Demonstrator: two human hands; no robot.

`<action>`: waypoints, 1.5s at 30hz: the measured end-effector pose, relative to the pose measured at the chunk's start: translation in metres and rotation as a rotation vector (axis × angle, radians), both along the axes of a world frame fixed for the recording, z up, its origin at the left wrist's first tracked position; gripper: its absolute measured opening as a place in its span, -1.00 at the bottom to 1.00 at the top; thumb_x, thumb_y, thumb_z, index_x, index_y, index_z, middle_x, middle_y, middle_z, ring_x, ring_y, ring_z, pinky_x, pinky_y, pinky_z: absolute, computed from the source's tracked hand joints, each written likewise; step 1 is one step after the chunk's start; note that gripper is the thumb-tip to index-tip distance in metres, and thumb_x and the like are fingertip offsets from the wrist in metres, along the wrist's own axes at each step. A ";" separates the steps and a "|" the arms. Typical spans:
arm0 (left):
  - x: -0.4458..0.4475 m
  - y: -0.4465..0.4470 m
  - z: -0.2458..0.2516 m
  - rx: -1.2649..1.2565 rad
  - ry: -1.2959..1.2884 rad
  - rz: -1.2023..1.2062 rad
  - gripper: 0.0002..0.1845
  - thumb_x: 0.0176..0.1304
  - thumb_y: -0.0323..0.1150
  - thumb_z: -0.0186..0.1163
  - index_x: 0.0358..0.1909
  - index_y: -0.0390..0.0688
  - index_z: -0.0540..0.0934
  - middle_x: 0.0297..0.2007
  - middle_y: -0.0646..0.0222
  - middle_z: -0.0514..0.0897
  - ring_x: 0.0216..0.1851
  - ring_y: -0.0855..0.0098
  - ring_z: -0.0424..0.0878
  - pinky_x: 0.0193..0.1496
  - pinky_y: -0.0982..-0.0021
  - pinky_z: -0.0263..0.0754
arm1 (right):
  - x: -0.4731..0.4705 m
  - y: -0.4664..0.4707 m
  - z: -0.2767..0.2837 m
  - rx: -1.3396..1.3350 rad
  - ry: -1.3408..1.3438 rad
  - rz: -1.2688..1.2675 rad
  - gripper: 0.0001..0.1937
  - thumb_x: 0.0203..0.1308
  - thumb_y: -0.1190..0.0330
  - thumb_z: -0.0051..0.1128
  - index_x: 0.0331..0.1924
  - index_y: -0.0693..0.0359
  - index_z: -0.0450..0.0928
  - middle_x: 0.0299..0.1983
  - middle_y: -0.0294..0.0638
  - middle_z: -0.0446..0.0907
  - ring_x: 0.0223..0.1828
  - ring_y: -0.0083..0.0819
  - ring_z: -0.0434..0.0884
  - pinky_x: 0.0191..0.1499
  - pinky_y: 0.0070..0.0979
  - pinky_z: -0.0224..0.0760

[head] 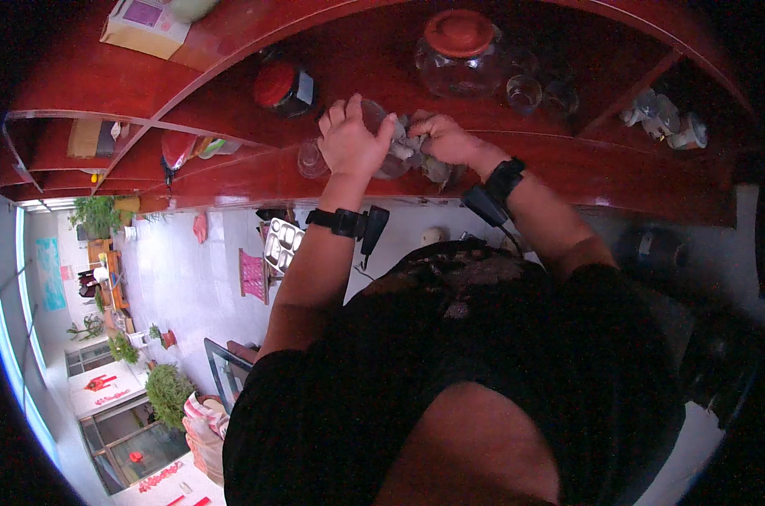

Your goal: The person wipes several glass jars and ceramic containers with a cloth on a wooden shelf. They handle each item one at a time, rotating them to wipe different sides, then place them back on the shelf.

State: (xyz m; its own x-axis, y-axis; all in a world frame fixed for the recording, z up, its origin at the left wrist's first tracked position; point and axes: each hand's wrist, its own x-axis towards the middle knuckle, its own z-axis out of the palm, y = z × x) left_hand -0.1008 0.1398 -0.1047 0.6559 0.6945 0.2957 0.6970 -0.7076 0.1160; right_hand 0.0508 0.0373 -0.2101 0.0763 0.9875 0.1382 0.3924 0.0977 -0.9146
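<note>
My left hand (352, 140) holds a clear glass vessel (392, 168) near the front edge of a red wooden shelf, thumb and fingers spread around it. Its full shape is hidden by my hands. A crumpled greyish cloth (436, 169) is gripped in my right hand (451, 140) and presses against the right side of the glass. Just left of my left wrist stands a small clear drinking glass (311, 159). Farther back on the shelf are a dark jar with a red lid (282, 87) and a large clear glass jar with a red lid (461, 66).
Small glasses (523, 93) stand right of the large jar. White cups (686, 131) lie in the right compartment, past a wooden divider (629, 92). A box (145, 26) sits on the upper shelf. Below left are a compartment tray (284, 243) and a pink stool (253, 276).
</note>
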 end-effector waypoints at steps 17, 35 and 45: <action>0.006 -0.009 0.015 -0.188 0.003 0.168 -0.14 0.02 0.25 0.24 0.30 -0.03 0.35 0.27 0.18 0.33 0.28 0.03 0.24 0.20 -0.08 0.28 | -0.007 0.000 -0.024 -0.304 -0.310 -0.033 -0.66 0.03 0.30 0.13 -0.08 0.22 0.63 -0.14 0.01 0.64 -0.16 -0.08 0.63 -0.06 -0.24 0.45; -0.011 0.008 0.019 -0.134 0.075 -0.196 -0.07 -0.20 0.14 0.43 0.28 0.03 0.40 0.26 0.15 0.34 0.26 0.01 0.26 0.17 -0.13 0.28 | -0.026 -0.032 0.044 0.196 -0.096 -0.668 -0.64 -0.10 0.56 0.12 -0.11 0.28 0.61 -0.15 0.05 0.59 -0.13 -0.05 0.62 -0.08 -0.32 0.49; 0.005 -0.012 0.027 -0.187 0.131 0.115 -0.03 -0.04 0.35 0.22 0.35 -0.03 0.29 0.27 0.08 0.31 0.25 -0.04 0.25 0.20 -0.11 0.26 | -0.044 -0.023 0.026 -0.241 0.154 -0.628 -0.62 -0.04 0.45 0.20 -0.06 0.36 0.56 -0.29 0.09 0.65 -0.18 -0.07 0.67 -0.12 -0.30 0.51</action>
